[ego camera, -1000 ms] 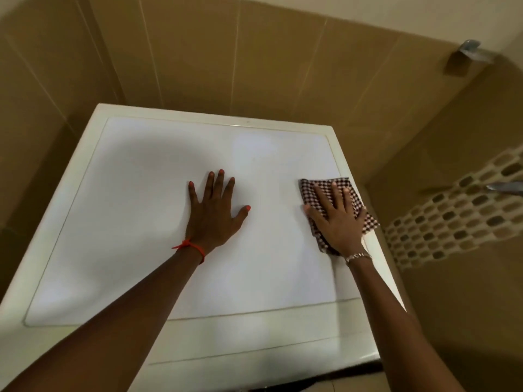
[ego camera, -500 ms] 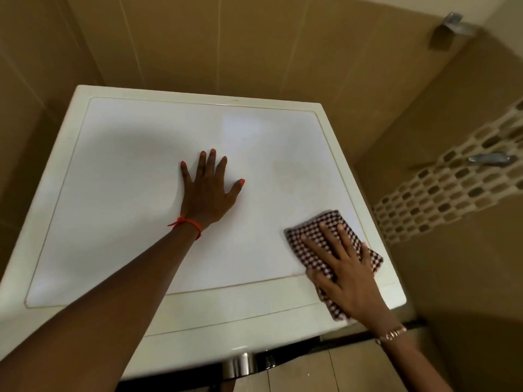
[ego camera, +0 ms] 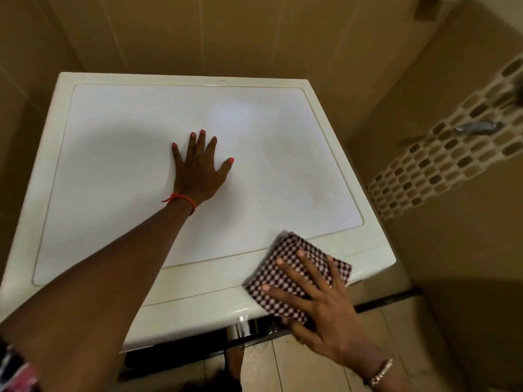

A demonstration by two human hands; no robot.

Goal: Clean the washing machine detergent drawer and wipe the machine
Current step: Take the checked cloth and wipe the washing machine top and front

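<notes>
a home bathroom or laundry nook. a white washer (ego camera: 119, 171) stands in it, with walls close behind its back edge and along both side edges. large glossy tan tiles (ego camera: 226, 32) cover those walls to the top of the view. a mosaic band (ego camera: 441, 176) of small brown and cream pieces runs across the right wall, with a metal tap (ego camera: 475, 127) on it. pale floor tiles (ego camera: 311, 363) show below the washer's front edge.

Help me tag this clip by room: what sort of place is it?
Probably a bathroom or laundry corner: glossy tan wall tiles, a pebble-mosaic band with a chrome tap, a white washing machine.
</notes>
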